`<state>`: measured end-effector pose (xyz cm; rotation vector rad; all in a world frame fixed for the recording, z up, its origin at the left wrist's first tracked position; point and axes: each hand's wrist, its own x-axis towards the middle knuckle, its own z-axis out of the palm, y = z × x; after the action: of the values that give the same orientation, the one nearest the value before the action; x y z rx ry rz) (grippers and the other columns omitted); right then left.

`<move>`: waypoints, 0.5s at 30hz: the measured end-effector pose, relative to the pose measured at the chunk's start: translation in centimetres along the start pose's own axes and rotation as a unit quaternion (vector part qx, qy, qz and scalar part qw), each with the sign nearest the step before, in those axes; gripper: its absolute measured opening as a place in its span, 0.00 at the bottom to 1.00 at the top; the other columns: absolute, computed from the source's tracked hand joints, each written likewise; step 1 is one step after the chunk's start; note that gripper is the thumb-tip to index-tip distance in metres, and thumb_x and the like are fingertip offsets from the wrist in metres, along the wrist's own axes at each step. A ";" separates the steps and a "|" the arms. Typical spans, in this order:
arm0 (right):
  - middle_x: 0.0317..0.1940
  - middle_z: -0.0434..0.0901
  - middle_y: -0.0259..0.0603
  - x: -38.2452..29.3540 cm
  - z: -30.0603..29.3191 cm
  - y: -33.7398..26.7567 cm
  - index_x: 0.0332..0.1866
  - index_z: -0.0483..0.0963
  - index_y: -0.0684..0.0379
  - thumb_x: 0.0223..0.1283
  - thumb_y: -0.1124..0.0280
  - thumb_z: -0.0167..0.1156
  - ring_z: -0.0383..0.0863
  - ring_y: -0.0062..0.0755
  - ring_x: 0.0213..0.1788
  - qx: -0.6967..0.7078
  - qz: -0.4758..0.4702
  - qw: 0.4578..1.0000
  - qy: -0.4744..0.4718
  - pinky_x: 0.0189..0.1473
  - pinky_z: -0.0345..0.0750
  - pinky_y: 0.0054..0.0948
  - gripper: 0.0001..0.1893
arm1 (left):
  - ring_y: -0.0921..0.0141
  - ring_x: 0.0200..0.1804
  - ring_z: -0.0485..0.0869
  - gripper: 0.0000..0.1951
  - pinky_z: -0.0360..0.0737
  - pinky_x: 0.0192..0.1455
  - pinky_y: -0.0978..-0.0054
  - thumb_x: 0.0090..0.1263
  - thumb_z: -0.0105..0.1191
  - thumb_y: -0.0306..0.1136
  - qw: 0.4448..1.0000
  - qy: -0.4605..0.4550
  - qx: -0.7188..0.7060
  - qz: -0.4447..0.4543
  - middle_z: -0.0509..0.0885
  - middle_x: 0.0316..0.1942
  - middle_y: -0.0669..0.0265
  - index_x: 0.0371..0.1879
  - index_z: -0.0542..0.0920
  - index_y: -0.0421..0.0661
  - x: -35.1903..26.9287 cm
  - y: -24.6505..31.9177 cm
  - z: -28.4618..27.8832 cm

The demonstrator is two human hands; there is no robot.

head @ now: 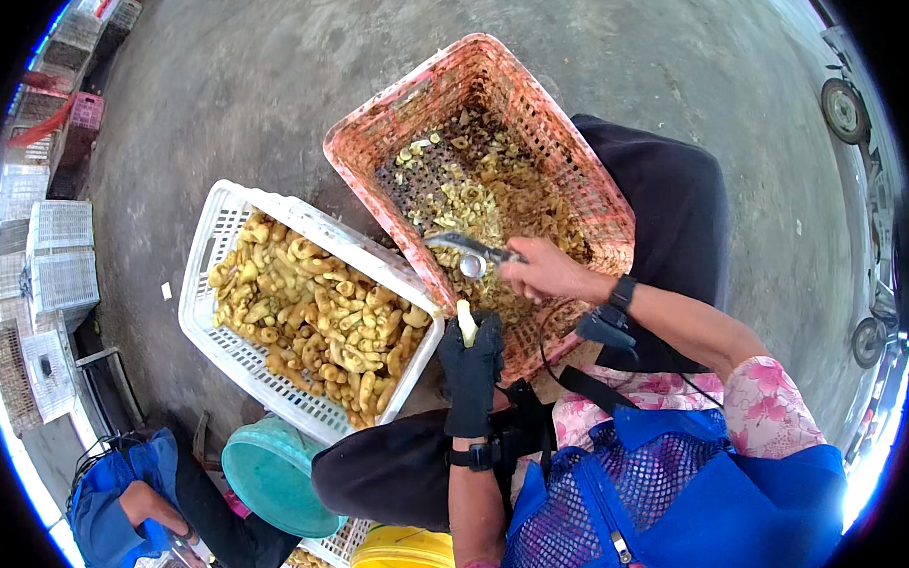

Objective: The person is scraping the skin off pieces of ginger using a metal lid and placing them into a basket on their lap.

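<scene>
My left hand [472, 358], in a black glove, holds a pale yellowish root piece [466, 323] upright at the near rim of a stained pink plastic crate [484, 42]. Above that crate, my bare right hand [536, 267] is closed on the handle of a curved-bladed knife [464, 244], with a shiny round metal part beside it. The blade points left, apart from the root piece. Pale slices and brown peelings [470, 201] lie inside the pink crate. To the left, a white plastic crate [302, 207] holds a heap of knobbly yellow-brown roots [313, 311].
A teal bucket [281, 478] and a yellow bucket [404, 560] stand near my left knee. Another person [132, 513] sits at lower left. Stacked crates [63, 256] line the left side; wheeled vehicles [845, 111] stand at far right.
</scene>
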<state>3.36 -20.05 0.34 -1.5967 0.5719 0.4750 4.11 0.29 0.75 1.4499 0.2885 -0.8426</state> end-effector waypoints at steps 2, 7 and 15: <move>0.17 0.74 0.38 -1.7 0.3 0.9 0.38 0.71 0.65 0.61 0.62 0.58 0.76 0.26 0.18 -0.125 -0.135 0.983 0.021 0.21 0.73 0.29 0.14 | 0.80 0.17 0.72 0.07 0.67 0.19 0.83 0.65 0.60 0.31 1.000 0.002 -0.004 -0.007 0.76 0.20 0.72 0.36 0.79 0.43 0.2 -0.4 0.3; 0.19 0.74 0.57 -5.4 1.0 1.1 0.37 0.71 0.65 0.55 0.60 0.60 0.79 0.58 0.24 -0.245 -0.237 0.937 0.073 0.28 0.74 0.46 0.17 | 0.81 0.17 0.71 0.07 0.65 0.17 0.82 0.63 0.61 0.31 1.000 0.009 0.012 0.012 0.76 0.18 0.73 0.30 0.79 0.43 0.4 -0.8 0.6; 0.17 0.72 0.53 -7.3 0.7 1.7 0.38 0.69 0.65 0.55 0.62 0.60 0.77 0.54 0.20 -0.252 -0.241 0.933 0.086 0.24 0.71 0.43 0.16 | 0.80 0.16 0.71 0.05 0.64 0.17 0.81 0.63 0.61 0.30 0.999 0.018 0.031 0.016 0.76 0.18 0.73 0.29 0.79 0.43 0.5 -1.1 1.3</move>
<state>-3.42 -18.89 3.36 -2.2070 0.1658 0.1083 3.36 -0.98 -0.24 1.5252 0.2674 -0.8075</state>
